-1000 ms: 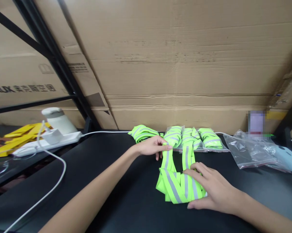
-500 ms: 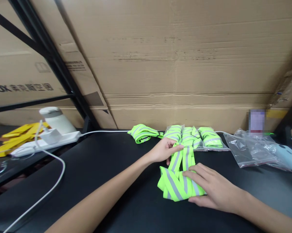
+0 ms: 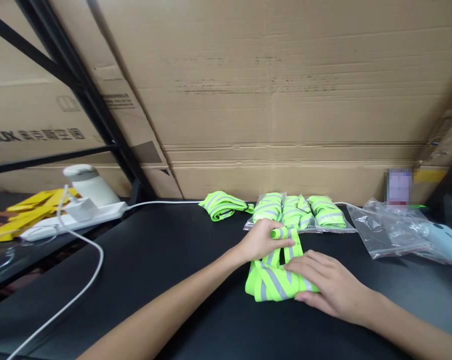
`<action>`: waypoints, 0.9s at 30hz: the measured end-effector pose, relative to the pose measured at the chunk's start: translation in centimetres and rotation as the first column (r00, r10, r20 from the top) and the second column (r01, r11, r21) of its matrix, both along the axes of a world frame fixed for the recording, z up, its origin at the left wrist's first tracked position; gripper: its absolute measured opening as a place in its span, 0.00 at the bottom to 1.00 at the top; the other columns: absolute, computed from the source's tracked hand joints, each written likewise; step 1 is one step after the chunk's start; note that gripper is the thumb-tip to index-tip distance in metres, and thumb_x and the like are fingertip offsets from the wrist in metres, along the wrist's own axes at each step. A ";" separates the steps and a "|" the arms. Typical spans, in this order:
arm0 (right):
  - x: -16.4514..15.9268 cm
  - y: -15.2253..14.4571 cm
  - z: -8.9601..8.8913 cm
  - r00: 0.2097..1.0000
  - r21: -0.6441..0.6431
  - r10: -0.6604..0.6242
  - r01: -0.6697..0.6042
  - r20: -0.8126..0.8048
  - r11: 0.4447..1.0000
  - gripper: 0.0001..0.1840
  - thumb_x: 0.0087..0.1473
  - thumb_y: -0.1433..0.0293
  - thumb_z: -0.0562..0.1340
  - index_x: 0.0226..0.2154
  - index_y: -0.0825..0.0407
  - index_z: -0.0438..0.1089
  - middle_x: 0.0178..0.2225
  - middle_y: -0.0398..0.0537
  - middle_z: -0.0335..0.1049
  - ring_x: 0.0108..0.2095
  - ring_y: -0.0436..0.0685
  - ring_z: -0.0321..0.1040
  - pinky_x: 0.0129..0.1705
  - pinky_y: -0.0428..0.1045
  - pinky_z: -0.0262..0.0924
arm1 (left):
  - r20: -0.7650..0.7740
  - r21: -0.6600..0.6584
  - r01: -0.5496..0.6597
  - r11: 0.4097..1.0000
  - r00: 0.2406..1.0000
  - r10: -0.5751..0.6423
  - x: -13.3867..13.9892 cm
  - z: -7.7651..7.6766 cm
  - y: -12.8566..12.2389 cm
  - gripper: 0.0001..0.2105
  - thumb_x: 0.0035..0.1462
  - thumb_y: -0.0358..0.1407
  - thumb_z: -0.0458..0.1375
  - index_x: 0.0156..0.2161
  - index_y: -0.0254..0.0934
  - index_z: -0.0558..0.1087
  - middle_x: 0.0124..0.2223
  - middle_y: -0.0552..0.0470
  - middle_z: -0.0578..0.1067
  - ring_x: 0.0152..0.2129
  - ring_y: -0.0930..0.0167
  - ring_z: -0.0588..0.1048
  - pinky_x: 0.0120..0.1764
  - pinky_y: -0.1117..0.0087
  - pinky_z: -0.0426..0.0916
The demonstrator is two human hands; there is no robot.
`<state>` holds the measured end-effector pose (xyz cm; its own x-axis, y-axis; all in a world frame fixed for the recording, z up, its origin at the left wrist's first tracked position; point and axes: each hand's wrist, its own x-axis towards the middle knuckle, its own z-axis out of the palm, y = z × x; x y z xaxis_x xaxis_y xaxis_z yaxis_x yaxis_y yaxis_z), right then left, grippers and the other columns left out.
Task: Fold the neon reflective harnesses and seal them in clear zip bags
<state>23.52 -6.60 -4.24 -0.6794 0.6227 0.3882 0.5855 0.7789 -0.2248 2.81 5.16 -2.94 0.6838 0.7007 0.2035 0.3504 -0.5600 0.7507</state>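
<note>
A fluorescent yellow-green reflective strap (image 3: pixel 274 282) with grey stripes lies partly folded on the black table. My left hand (image 3: pixel 265 241) pinches its far end, which curls over at the fingertips. My right hand (image 3: pixel 323 285) is wrapped over the right side of the folded bundle, thumb at the near edge and fingers on top. Beyond my left hand, several clear bags hold similar folded straps, among them one bagged strap (image 3: pixel 326 211) on the right. A loose rolled strap (image 3: pixel 223 205) lies left of the bags.
Clear plastic bags (image 3: pixel 389 230) and a light blue object (image 3: pixel 445 242) lie at the right. At the left are a white power strip (image 3: pixel 111 212), a white bottle (image 3: pixel 94 185), yellow strips (image 3: pixel 30 215) and a white cable (image 3: pixel 98 262). A cardboard wall (image 3: pixel 271 100) stands behind.
My left hand has moved slightly toward me, bringing the strap's far end nearer the bundle and curling it over. My right hand stays on the bundle.
</note>
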 end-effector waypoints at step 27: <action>0.7 0.9 1.1 0.783 -0.696 -0.487 0.099 -0.387 0.711 0.21 0.54 0.56 0.69 0.44 0.49 0.66 0.18 0.31 0.56 0.19 0.47 0.48 0.22 0.43 0.41 | 0.130 -0.487 0.080 0.870 0.991 -0.019 1.7 0.5 -1.9 0.18 0.44 0.47 0.72 0.24 0.33 0.77 0.21 0.57 0.69 0.20 0.76 0.63 0.25 0.74 0.56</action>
<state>24.20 -5.71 -3.18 -0.2318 0.9706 0.0645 0.3977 0.1550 -0.9043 4.48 3.30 -2.42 0.7130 0.6970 -0.0765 0.2243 -0.1234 0.9667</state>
